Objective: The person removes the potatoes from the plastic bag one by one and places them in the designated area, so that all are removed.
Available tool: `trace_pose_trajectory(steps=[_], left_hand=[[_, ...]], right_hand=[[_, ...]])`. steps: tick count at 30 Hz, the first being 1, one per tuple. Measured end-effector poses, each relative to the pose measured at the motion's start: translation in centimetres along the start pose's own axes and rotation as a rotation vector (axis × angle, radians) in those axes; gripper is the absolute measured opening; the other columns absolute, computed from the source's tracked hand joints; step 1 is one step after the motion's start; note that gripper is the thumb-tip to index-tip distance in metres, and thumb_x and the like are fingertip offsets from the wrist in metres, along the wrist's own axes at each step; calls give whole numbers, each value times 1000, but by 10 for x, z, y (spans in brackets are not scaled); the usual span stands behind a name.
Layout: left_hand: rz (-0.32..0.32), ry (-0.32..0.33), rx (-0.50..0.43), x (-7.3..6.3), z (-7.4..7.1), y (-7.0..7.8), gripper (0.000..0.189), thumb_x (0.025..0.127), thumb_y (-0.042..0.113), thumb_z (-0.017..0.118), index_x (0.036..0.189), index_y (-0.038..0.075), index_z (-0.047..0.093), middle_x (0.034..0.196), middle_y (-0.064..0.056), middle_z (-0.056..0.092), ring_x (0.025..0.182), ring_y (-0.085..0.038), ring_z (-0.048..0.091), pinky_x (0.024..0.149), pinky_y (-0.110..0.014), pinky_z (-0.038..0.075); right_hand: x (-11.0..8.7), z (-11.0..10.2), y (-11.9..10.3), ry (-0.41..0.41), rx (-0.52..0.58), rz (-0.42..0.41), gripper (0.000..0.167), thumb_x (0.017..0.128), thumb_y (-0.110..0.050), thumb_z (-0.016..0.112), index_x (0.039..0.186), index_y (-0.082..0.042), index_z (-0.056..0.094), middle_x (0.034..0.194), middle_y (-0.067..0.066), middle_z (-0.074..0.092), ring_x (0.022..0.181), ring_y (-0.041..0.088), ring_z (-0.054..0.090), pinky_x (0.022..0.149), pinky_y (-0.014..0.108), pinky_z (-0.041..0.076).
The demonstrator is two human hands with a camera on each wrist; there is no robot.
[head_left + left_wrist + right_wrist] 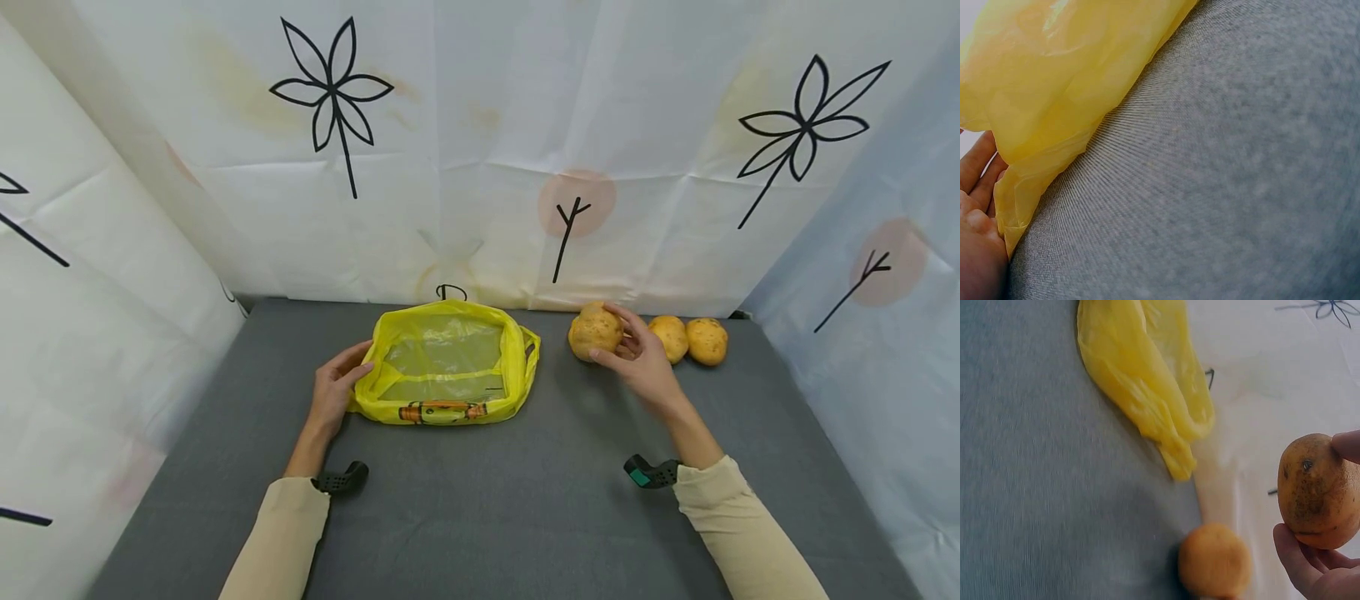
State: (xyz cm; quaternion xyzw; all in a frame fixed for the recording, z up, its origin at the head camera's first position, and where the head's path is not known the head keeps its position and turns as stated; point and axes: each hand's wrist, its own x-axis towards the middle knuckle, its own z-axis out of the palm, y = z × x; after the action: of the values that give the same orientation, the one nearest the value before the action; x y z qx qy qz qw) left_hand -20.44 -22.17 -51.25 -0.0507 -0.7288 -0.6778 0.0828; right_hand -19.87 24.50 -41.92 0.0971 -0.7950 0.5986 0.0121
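Note:
A yellow plastic bag [442, 412] lies with its mouth spread wide, an orange print along its near side. At its left rim, my left hand [336, 392] pinches the plastic, thumb over the edge; the left wrist view shows fingers partly hidden behind the yellow bag [1054, 81]. To the right of the bag, my right hand [641, 362] holds a potato [597, 327] between thumb and fingertips. In the right wrist view the held potato [1313, 494] is raised, and another potato [1214, 559] rests on the table below it.
Two potatoes, one [669, 337] partly behind my right hand and one [707, 342] beside it, sit at the back right of the grey table [480, 517]. White printed cloth walls [480, 225] close off the back and sides.

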Motion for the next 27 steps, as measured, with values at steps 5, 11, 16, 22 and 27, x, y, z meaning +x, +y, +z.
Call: trace_pose_trajectory(steps=[5, 11, 16, 22, 27], left_hand=[[12, -3, -13, 0, 0, -2, 41, 103, 10, 61, 142, -4, 57, 140, -26, 54, 118, -9, 56, 98, -18, 43], [15, -5, -13, -1, -1, -2, 41, 103, 10, 61, 141, -4, 57, 141, -26, 54, 118, -9, 56, 98, -18, 44], [16, -4, -6, -2, 0, -1, 41, 103, 9, 60, 141, -4, 56, 141, -26, 54, 118, -8, 56, 98, -18, 43], [11, -4, 1, -1, 0, -1, 41, 103, 9, 61, 142, -4, 57, 141, -27, 54, 118, -8, 56, 97, -17, 43], [8, -11, 4, -1, 0, 2, 41, 103, 7, 60, 142, -5, 55, 142, -30, 52, 117, -8, 55, 97, -17, 43]], right_hand=[[-5, -17, 3, 26, 27, 34, 72, 96, -10, 71, 159, -13, 34, 152, 20, 35, 119, 22, 49, 84, 18, 51], [-14, -36, 5, 55, 84, 58, 71, 97, -9, 70, 159, -17, 35, 150, 20, 31, 117, 15, 50, 84, 17, 50], [-19, -51, 7, 69, 125, 58, 71, 98, -8, 69, 159, -17, 35, 150, 19, 32, 116, 14, 50, 85, 16, 49], [-23, -71, 14, 107, 142, 66, 71, 98, -6, 69, 159, -17, 36, 137, 6, 41, 109, 12, 54, 83, 15, 49], [-27, -87, 20, 145, 169, 85, 72, 96, -4, 70, 158, -18, 37, 133, 2, 41, 106, 12, 53, 81, 14, 50]])
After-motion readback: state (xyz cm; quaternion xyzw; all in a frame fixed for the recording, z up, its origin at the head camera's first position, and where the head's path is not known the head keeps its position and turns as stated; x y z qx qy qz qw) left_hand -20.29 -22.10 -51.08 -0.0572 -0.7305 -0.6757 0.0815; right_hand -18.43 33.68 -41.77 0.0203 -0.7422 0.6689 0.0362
